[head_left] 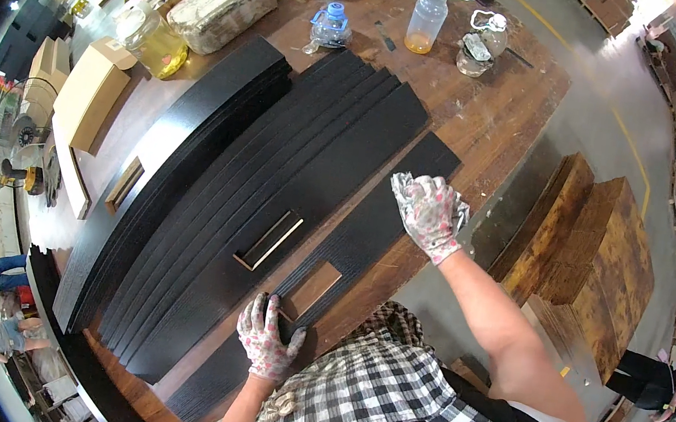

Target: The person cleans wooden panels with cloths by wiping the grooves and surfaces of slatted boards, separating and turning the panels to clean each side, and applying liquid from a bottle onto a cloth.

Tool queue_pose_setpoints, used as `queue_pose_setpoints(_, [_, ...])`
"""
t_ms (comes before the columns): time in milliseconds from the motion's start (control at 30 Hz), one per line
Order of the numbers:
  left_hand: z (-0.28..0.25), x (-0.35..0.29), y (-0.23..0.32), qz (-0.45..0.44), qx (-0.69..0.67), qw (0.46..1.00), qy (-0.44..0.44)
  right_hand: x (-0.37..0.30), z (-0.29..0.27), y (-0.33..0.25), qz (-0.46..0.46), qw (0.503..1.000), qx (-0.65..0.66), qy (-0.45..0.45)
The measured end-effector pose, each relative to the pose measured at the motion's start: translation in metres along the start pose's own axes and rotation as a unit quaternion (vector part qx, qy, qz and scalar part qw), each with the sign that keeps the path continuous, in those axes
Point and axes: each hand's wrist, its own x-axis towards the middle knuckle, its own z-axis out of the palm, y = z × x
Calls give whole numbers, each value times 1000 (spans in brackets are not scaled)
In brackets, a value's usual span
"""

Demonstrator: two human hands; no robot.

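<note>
1. The worktop [493, 112] is brown wood with a scuffed, marked surface.
2. Along its near edge lies a single black board [371, 215], bare wood showing through its cutout.
3. Beside that spreads a fanned stack of black boards [334, 177], then a neater black stack [227, 83] to the left.
4. Toward the far side stand a jar of yellow liquid [160, 46], a blue-capped bottle [331, 26] and a tall bottle [426, 19].
</note>
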Motion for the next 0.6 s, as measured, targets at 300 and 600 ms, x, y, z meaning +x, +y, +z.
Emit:
queue_pose_setpoints(300, [2, 14, 6, 0, -21, 1000, 16, 61, 12, 83, 158, 984, -85, 9])
queue_pose_setpoints(600, [8, 30, 12, 6, -50, 998, 43, -27, -26, -91, -131, 978, 140, -81])
